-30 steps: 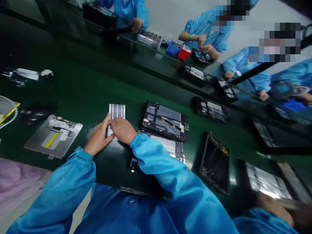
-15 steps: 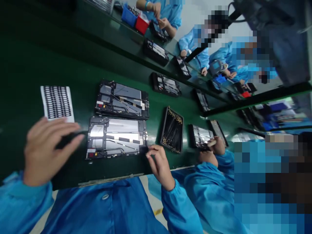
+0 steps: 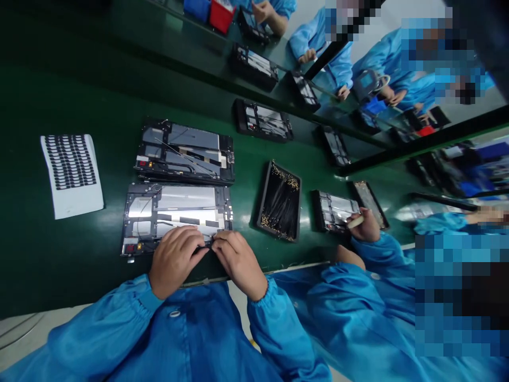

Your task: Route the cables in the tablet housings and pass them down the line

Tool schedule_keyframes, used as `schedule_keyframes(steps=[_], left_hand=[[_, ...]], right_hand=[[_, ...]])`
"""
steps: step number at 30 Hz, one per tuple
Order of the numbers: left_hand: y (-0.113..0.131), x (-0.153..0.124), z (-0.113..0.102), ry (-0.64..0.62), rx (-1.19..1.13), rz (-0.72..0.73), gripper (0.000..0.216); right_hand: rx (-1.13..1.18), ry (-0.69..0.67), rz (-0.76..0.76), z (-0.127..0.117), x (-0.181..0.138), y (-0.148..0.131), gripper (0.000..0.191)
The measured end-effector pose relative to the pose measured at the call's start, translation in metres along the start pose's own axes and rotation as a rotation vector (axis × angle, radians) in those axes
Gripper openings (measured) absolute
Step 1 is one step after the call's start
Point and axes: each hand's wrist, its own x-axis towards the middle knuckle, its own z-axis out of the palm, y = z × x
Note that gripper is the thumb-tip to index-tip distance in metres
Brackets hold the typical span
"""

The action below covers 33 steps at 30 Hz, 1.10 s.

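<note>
An opened tablet body (image 3: 185,196) lies flat before me, with silver battery panels, black strips and thin cables showing. My left hand (image 3: 175,261) rests over its near edge, fingers curled, thumb and fingertips meeting near the lower right corner. Close beside it, my right hand (image 3: 240,262) pinches at that same corner. Something small and dark is between the fingertips, too hidden to name. Behind lies a stack of opened tablet bodies (image 3: 186,151), a loose thin cable across the top one. To the left is a white sheet of black stickers (image 3: 71,164).
A black tray (image 3: 279,201) of black cables with gold ends stands to the right. Beyond it a co-worker's hand (image 3: 366,225) works over another tablet body (image 3: 336,209). More tablet bodies (image 3: 264,121) sit farther back, near a red bin (image 3: 221,17).
My left hand has moved right from beside the sticker sheet to the tablet's near edge, its fingers closing. My right hand has shifted slightly left along the corner. The camera view has shifted.
</note>
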Motion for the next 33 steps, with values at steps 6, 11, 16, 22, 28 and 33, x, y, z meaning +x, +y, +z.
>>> schedule_keyframes(steps=[6,11,16,22,28,33], left_hand=[[0.003,0.000,-0.001,-0.002,0.009,0.015,0.004],[0.002,0.000,0.000,-0.025,0.008,0.011,0.002],[0.002,0.000,0.000,-0.046,0.009,-0.008,0.008],[0.003,0.000,0.001,-0.045,0.021,-0.006,0.011],[0.005,0.002,0.001,-0.044,0.042,-0.010,0.012],[0.007,0.004,0.001,-0.032,0.061,-0.001,0.011]], right_hand=[[-0.041,-0.013,0.018,0.001,0.001,-0.003,0.016],[-0.059,-0.038,0.020,0.001,0.001,-0.004,0.018],[-0.073,-0.057,0.026,0.000,0.003,-0.006,0.020],[-0.057,-0.054,0.045,-0.001,0.007,-0.008,0.018],[0.123,0.107,0.090,-0.001,-0.008,0.003,0.013],[0.148,0.159,0.126,0.004,-0.016,0.006,0.013]])
